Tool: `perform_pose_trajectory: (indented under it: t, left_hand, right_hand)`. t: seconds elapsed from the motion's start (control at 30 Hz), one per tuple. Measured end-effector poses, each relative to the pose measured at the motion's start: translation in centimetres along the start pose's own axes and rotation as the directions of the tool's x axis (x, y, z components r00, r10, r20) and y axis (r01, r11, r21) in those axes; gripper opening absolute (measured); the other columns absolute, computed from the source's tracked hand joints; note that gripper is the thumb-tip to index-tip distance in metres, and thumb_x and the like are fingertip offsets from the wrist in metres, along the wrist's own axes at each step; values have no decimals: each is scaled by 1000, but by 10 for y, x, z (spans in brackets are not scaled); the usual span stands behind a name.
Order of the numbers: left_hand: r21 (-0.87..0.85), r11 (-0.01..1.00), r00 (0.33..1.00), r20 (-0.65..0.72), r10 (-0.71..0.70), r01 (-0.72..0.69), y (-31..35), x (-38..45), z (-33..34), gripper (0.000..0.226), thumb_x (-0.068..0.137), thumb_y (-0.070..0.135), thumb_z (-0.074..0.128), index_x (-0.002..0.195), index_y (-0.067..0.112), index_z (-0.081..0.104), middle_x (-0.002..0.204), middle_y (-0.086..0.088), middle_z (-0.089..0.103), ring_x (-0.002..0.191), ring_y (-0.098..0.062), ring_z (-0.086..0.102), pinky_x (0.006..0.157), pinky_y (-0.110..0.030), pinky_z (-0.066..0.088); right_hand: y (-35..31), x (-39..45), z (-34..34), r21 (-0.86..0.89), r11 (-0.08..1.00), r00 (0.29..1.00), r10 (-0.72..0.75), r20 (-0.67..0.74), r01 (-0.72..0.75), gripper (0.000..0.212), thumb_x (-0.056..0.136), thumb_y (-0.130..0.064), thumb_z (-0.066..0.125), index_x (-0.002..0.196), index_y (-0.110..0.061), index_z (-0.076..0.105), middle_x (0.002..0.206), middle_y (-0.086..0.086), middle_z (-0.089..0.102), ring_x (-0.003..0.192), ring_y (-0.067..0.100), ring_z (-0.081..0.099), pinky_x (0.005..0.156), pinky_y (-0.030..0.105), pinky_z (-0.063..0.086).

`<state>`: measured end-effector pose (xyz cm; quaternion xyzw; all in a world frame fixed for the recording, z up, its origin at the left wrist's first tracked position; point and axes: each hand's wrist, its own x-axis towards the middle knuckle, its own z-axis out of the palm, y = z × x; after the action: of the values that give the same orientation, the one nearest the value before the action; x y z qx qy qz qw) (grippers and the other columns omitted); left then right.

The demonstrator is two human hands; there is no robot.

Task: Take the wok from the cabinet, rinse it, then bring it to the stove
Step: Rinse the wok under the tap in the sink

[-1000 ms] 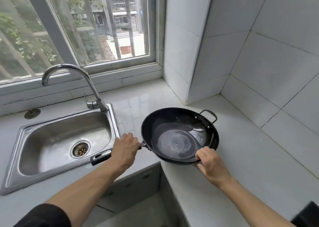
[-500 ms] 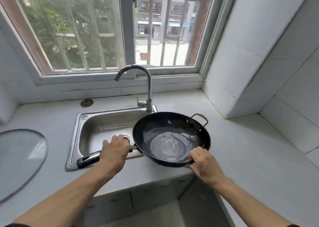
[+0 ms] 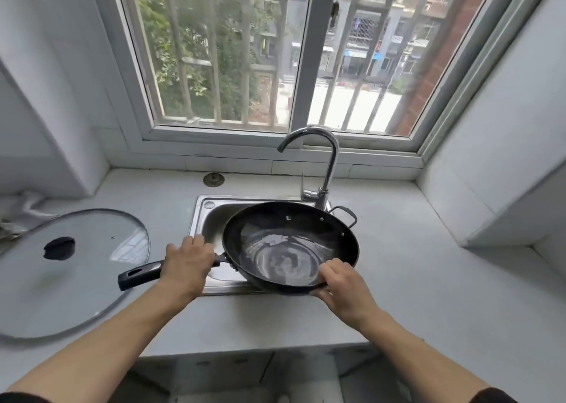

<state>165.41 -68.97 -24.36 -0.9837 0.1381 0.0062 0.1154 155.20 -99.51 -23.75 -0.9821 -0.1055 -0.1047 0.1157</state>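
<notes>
A black wok [image 3: 289,243] with a long black handle and a small loop handle at its far side hangs over the right part of the steel sink [image 3: 211,216]. Its inside looks wet and shiny. My left hand [image 3: 188,265] is closed around the long handle near the bowl. My right hand [image 3: 341,283] grips the wok's near rim. The curved chrome faucet [image 3: 321,164] stands just behind the wok, spout pointing left, and no water is visible coming from it.
A large glass lid [image 3: 70,268] with a black knob lies flat on the counter at the left. A white counter [image 3: 428,274] runs right to a tiled corner. A round drain plug [image 3: 213,179] sits by the window ledge. Barred windows stand behind the sink.
The view has swung left, and the wok has travelled from the right-hand counter to a spot over the sink. Both hands keep the same grips. The glass lid has come into view.
</notes>
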Motion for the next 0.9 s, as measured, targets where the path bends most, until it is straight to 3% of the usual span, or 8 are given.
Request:
perform_pose_trajectory:
  t: [0.17, 0.4, 0.57, 0.73, 0.9]
  left_hand:
    - [58, 998, 1000, 17, -20, 19, -14, 30, 3, 23, 89, 16, 52, 111, 24, 52, 114, 1, 48, 109, -21, 46, 75, -36, 36]
    - [87, 996, 1000, 15, 0, -2, -13, 56, 7, 16, 84, 10, 59, 96, 20, 59, 101, -1, 55, 96, -24, 53, 67, -37, 38]
    - [80, 996, 999, 17, 32, -33, -15, 70, 12, 24, 63, -2, 72, 77, 14, 62, 82, -6, 58, 77, -29, 57, 56, -35, 33]
    - [56, 998, 996, 89, 29, -34, -31, 79, 29, 24, 74, 10, 71, 91, 22, 59, 95, 0, 56, 89, -23, 55, 62, -35, 32]
    - [2, 999, 992, 119, 53, -54, -48, 89, 53, 29, 80, 12, 66, 105, 21, 53, 108, 1, 50, 101, -23, 48, 71, -34, 34]
  right_hand:
    - [8, 32, 23, 81, 997, 1000, -2, -19, 3, 36, 64, -23, 86, 75, -12, 53, 74, 1, 55, 67, 22, 50, 63, 23, 31]
    - [30, 49, 61, 107, 994, 998, -37, 42, 33, 48, 60, -32, 87, 74, -21, 43, 73, -7, 49, 68, 16, 47, 60, 23, 31]
    - [32, 57, 73, 117, 993, 997, -41, 66, 33, 48, 61, -32, 86, 77, -22, 41, 75, -7, 49, 69, 17, 47, 62, 26, 31]
    - [7, 57, 88, 78, 997, 991, -23, 128, 13, 56, 49, -27, 86, 76, -24, 38, 72, -7, 49, 65, 16, 47, 61, 27, 29]
    - [-11, 60, 100, 81, 994, 978, 61, 199, -78, 44, 49, -15, 76, 73, -21, 40, 71, -4, 49, 62, 20, 48, 55, 26, 32]
